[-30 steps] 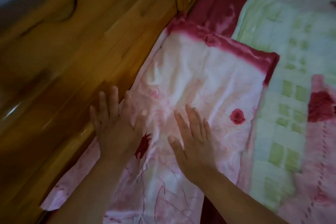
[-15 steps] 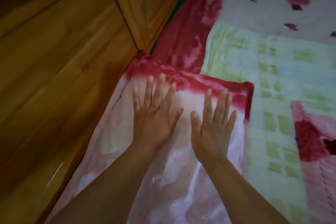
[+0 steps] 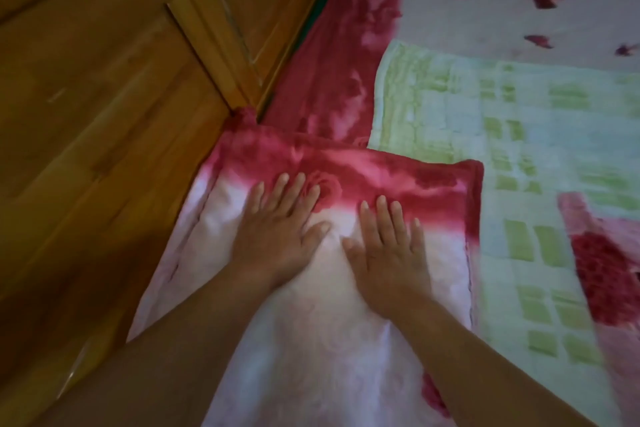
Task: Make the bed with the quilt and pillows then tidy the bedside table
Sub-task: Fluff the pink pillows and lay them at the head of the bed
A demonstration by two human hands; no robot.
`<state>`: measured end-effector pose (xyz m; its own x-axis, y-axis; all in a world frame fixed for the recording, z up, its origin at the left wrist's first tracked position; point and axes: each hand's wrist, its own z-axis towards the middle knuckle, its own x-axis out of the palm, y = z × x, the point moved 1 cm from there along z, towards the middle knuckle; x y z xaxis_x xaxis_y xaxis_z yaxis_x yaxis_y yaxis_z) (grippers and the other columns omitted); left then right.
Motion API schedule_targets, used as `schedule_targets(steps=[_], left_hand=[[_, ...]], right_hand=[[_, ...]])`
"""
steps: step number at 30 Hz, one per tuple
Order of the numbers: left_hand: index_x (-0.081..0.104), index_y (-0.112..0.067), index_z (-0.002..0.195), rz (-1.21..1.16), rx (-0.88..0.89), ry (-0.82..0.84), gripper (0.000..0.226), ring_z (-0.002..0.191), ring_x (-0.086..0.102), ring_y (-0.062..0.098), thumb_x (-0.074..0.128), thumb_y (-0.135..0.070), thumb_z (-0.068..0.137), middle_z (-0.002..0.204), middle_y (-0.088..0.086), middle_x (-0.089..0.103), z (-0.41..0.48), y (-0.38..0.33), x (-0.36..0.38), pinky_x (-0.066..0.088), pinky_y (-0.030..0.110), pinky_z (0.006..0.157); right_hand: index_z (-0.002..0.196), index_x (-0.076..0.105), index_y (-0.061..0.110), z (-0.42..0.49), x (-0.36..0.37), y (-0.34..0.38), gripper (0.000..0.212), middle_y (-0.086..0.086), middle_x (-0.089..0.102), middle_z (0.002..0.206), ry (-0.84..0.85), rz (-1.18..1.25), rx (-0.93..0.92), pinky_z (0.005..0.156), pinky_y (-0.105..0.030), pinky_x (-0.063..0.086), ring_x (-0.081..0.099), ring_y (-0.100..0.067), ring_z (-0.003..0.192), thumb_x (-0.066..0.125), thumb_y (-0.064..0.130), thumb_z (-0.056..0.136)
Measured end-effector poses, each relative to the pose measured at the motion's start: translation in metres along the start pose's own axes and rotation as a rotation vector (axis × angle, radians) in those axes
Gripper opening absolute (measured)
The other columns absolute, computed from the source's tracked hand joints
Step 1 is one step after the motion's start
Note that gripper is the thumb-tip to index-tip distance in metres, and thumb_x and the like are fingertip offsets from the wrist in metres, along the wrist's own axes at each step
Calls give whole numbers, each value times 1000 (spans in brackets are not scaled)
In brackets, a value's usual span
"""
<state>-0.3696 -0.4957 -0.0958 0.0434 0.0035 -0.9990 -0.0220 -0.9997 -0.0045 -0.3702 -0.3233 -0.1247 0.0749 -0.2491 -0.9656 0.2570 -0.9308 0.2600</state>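
Step in hand: flattening and smoothing the pillow [image 3: 311, 340] at the head of the bed, as I judge it.
Left hand: my left hand [image 3: 277, 239] lies palm down on the pillow, fingers straight and spread, tips on its red band; it grips nothing.
Right hand: my right hand [image 3: 388, 253] lies just beside it, also flat with straight fingers, pressing and not holding.
Pillow: it lies along the wooden headboard [image 3: 104, 114], its far corner tucked against the wood and its right edge lying on the green checked quilt [image 3: 519, 132].
Quilt: spread over the bed to my right, with the red sheet [image 3: 332, 73] showing beyond it.
Second pillow: a pink and red piece [image 3: 602, 270] at the right edge looks like one, but it is partly out of view.
How to do it well: press with whole palms, then sweep outward from the middle toward the edges, so creases run out instead of bunching.
Watch for: the thin cover may slide over the filling; light, even pressure should square the red band with the headboard.
Left to do: the other pillow and the bedside table, which is not in view.
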Motion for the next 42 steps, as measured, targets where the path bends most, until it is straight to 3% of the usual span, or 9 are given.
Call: schedule_targets(steps=[4,8,15,20,25,28,31,37,42], left_hand=[[28,-33,148,-44,-83,22,78,145,19,19,1,-70,85,158,-5,24,27,-9,-19,16,45,115],[9,-36,152,-38,-8,-339,70,148,-13,25,4,-69,90,160,-8,-11,55,-12,-49,-5,53,118],[5,-42,151,-92,-155,291,81,148,-10,22,-1,-78,78,161,-11,-3,63,0,12,-10,55,116],[11,-29,153,-64,-137,-368,74,149,-6,28,5,-68,90,161,-1,-3,70,-23,-44,-8,53,118],[4,-37,152,-79,-47,384,76,148,-9,22,2,-71,84,162,-6,-6,64,-26,-1,-4,56,117],[16,-34,152,-123,-76,-93,72,149,-2,27,3,-69,90,162,-5,5,86,-14,-63,-2,56,117],[15,-31,153,-25,-143,-516,71,148,-5,31,8,-68,93,162,-1,0,69,11,-72,-7,58,114],[2,-44,151,-77,-264,258,75,148,-12,21,1,-77,82,161,-12,-6,66,29,23,-2,59,114],[7,-42,151,-46,-220,74,80,149,-4,16,-2,-72,77,160,-17,3,60,45,22,4,51,117]], right_hand=[[153,11,27,23,-19,3,84,-5,2,162,-15,73,36,119,-46,0,0,-23,149,-9,62,80],[153,8,32,52,-56,-11,67,0,-6,161,-413,135,75,116,-41,-11,-8,-22,149,6,61,93],[149,-11,36,52,21,-42,76,5,-12,161,88,3,116,118,-47,-11,-16,-20,147,-15,64,79],[147,-16,34,49,17,-40,72,4,-15,160,67,-28,111,118,-47,-12,-19,-21,146,-17,61,80],[150,-13,36,51,16,-40,71,5,-15,160,134,-37,105,118,-47,-12,-19,-20,146,-12,63,83],[151,-5,36,61,-12,-37,64,3,-13,161,161,89,156,118,-48,-9,-15,-21,147,7,62,94],[152,4,34,63,-32,-25,64,5,-14,159,-256,166,91,118,-44,-12,-13,-22,148,8,61,94],[152,-3,35,62,6,-8,66,3,-12,161,243,-12,41,117,-49,-10,-15,-21,147,3,63,92],[153,14,29,76,-62,-18,61,3,-6,160,-474,151,46,118,-42,-11,-7,-22,149,12,55,98]])
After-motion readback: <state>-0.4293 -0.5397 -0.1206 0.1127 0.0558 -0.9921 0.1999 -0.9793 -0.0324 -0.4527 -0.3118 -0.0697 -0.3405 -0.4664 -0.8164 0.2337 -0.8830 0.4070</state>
